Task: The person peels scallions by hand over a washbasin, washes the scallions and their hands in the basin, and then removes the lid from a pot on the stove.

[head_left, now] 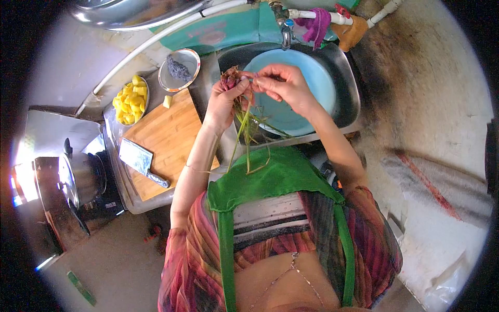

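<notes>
Bulb bunch (230, 79) at the edge of the blue basin (327, 88): scraps could miss

The left hand (223, 105) has its fingers closed around the bunch, by the basin's left rim. The right hand (289, 86) reaches over the basin, thumb and fingertips pinched together beside the bunch; what they pinch is too small to tell. Because the bunch sits so near the rim, dry-looking roots could drop outside the basin. The long green stalks (246, 130) trail toward the near side of the basin, by the apron (270, 171), and could snag there. A hard tug could loosen bulbs from the grip.
</notes>
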